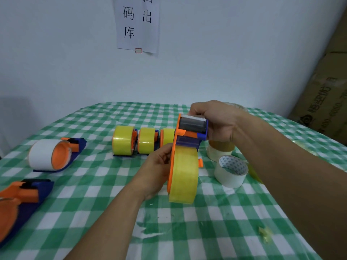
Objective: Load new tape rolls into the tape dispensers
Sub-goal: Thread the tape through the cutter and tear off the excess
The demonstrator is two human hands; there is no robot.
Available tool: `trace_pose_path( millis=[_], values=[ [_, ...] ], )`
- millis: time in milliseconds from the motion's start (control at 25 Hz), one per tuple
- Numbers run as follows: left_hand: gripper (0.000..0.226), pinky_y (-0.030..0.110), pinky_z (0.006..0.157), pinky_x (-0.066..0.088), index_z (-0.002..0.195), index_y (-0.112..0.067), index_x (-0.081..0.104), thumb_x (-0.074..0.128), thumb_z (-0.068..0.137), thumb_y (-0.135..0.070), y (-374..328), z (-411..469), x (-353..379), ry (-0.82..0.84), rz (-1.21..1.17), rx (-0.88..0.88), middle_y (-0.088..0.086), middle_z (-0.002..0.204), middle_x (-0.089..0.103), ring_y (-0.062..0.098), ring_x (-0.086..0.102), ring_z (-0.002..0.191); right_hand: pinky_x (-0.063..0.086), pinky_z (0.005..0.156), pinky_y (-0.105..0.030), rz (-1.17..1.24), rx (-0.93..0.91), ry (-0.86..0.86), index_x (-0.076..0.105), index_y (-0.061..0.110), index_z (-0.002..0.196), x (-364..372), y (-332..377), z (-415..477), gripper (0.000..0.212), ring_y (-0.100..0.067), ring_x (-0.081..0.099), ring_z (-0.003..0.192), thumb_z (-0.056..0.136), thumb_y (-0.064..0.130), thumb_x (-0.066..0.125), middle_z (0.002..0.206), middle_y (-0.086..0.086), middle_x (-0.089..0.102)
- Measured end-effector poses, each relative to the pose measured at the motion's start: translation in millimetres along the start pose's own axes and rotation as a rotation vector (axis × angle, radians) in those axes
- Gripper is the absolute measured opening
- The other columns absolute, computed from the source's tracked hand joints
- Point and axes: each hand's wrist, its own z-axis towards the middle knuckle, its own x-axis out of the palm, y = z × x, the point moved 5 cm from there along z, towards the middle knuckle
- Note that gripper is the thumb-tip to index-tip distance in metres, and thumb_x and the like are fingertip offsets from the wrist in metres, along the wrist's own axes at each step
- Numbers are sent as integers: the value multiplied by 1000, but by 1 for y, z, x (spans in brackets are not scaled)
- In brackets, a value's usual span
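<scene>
Fingers of right hand clamped on dispenser head.
Those of left hand pinch its orange side plate by yellow tape roll, upright over bench.

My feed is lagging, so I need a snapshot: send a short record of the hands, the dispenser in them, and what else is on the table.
Right hand: grips the top end of the held dispenser
Left hand: holds its orange side plate
Yellow roll: mounted in the held dispenser
Back row: three dispensers with yellow rolls
Far left: dispenser with white roll
Near left edge: another dispenser, partly out of frame
Loose rolls: white roll and tan roll, beside the right forearm
</scene>
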Motion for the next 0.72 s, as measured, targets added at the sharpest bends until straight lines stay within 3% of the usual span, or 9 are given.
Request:
trace_pose_path(
  millis=[120,240,400,480,640,720],
  values=[
    [36,34,65,60,122,-7,64,59,89,7,0,0,1,-27,-19,-4,12,101,74,21,72,83,54,76,-38,83,-12,-15,52,12,65,1,-2,1,28,-17,62,47,90,1,53,52,-4,59],
    [38,36,63,60,120,-6,65,67,82,-5,-8,-2,2,-64,-57,1,12,97,74,21,72,79,56,76,-40,156,-15,-29,49,13,61,2,-2,2,33,-17,61,47,91,-1,51,51,-3,57],
    [33,28,53,56,109,-11,66,61,77,-7,-15,-6,8,-59,-54,-5,-1,79,75,12,70,64,59,74,-39,165,-22,-9,55,12,63,3,-7,3,34,-19,65,58,96,3,52,58,-5,64],
    [36,26,51,55,107,-10,66,61,71,-12,-18,-8,12,-54,-64,-11,-3,73,73,11,68,58,58,82,-41,166,-25,-4,58,11,64,3,-8,4,33,-20,65,64,96,4,53,63,-7,65],
    [18,24,47,53,99,-10,65,55,85,-4,-21,-11,17,-65,-91,-30,-3,65,72,10,67,53,52,102,-49,193,-29,-18,62,5,82,3,-8,4,18,-26,66,81,98,5,53,82,-13,68],
    [18,23,46,53,96,-12,66,52,88,-3,-20,-11,17,-81,-113,-58,-3,62,71,9,66,51,53,101,-49,214,-36,-12,62,2,101,5,-8,4,11,-30,66,93,100,7,52,98,-19,68]
  ],
)
